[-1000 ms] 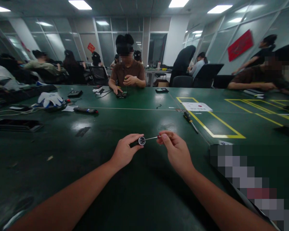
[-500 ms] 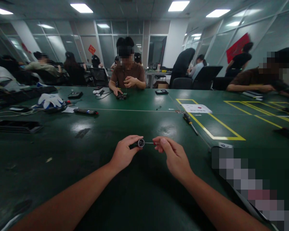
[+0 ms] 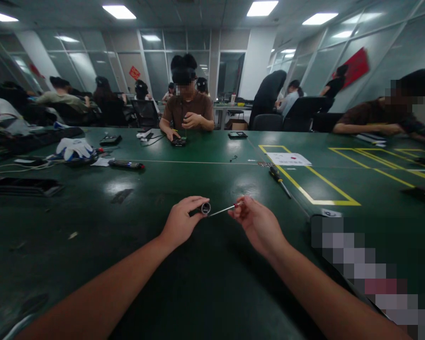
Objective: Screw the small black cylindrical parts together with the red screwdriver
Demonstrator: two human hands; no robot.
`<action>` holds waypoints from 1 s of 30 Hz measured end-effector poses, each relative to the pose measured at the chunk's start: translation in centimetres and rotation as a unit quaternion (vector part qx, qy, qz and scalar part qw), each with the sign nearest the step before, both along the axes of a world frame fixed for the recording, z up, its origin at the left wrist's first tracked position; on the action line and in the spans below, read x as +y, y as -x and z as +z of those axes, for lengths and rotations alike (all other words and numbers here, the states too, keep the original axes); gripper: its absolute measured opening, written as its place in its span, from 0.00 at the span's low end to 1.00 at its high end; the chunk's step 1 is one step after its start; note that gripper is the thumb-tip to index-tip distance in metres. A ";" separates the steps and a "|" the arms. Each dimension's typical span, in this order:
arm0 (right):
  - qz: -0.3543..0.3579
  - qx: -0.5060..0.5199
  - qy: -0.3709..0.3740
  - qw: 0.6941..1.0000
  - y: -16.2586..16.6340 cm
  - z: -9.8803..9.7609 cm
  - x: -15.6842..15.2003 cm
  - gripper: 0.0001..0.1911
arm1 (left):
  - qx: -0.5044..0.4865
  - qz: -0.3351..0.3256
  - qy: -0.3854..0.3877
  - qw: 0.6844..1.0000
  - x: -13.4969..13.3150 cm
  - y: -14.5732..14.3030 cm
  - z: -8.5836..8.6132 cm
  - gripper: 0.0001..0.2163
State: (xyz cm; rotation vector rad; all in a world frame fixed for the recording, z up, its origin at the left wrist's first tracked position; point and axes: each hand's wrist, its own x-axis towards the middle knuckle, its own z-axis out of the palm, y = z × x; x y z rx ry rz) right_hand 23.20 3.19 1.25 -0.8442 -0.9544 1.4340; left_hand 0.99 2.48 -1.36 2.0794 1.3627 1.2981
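My left hand [image 3: 181,222] is closed around a small dark cylinder [image 3: 204,208] with a round silver-rimmed end that faces the camera. My right hand [image 3: 257,223] pinches a thin screwdriver [image 3: 222,209] with a metal shaft and a reddish handle. The shaft's tip lies just right of the cylinder's end, touching or nearly touching it. Both hands hover over the dark green table [image 3: 134,226] in front of me.
A black-and-yellow screwdriver [image 3: 279,179] lies near the yellow tape outline [image 3: 315,186]. White gloves [image 3: 73,146], a black pen-like tool [image 3: 126,164] and cables sit at the left. A person in brown [image 3: 187,111] works opposite. A dark flat object with a blurred patch [image 3: 368,264] lies at my right.
My right hand has drawn the screwdriver slightly back and tilted it, so more shaft shows. The left hand keeps the cylinder almost still.
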 end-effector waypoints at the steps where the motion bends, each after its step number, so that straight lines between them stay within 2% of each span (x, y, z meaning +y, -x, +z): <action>1: -0.009 0.003 -0.006 1.000 0.0 0.0 0.0 0.15 | -0.006 0.004 0.001 1.000 0.1 0.1 0.0 0.18; 7: -0.089 -0.117 -0.104 0.984 0.1 -0.5 -0.3 0.15 | -0.023 0.005 0.012 1.000 0.1 0.1 0.0 0.19; 12: -0.105 -0.179 -0.154 0.966 0.0 -0.1 -0.7 0.14 | -0.023 0.007 0.013 1.000 0.0 0.0 0.1 0.20; 17: -0.086 -0.236 -0.193 0.949 0.1 0.7 -1.4 0.13 | -0.004 0.006 0.006 1.000 0.0 0.1 0.0 0.20; 23: -0.075 -0.287 -0.206 0.933 0.0 0.6 -1.8 0.13 | 0.019 0.012 0.003 1.000 0.1 0.0 -0.1 0.19; 30: -0.097 -0.314 -0.209 0.921 -0.4 0.8 -1.5 0.12 | 0.029 0.012 0.003 1.000 -0.1 -0.1 0.0 0.19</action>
